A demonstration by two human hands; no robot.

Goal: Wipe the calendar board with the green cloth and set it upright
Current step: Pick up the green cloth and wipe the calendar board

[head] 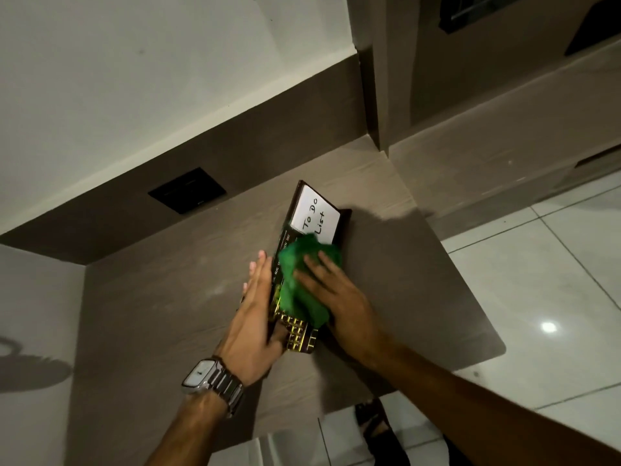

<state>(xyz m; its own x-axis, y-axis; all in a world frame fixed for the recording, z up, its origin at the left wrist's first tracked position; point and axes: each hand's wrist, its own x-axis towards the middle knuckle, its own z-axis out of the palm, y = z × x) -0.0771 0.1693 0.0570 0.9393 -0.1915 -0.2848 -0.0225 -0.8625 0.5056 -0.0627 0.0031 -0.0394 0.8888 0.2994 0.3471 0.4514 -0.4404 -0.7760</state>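
The dark calendar board [315, 215] lies flat on the brown desk [161, 297], with a white "To Do List" panel at its far end and a gold date grid at its near end. A crumpled green cloth [297, 280] rests on the board's middle. My right hand [336, 297] presses flat on the cloth, fingers spread over it. My left hand [255, 317], wearing a metal wristwatch, holds the board's left edge, with the fingers stretched along the side and the thumb on the near corner.
A black wall plate [187, 190] sits on the brown back panel behind the desk. The desk's rounded right corner [494, 344] ends over white floor tiles [554, 264]. A dark sandal [373, 422] shows below the desk's front edge.
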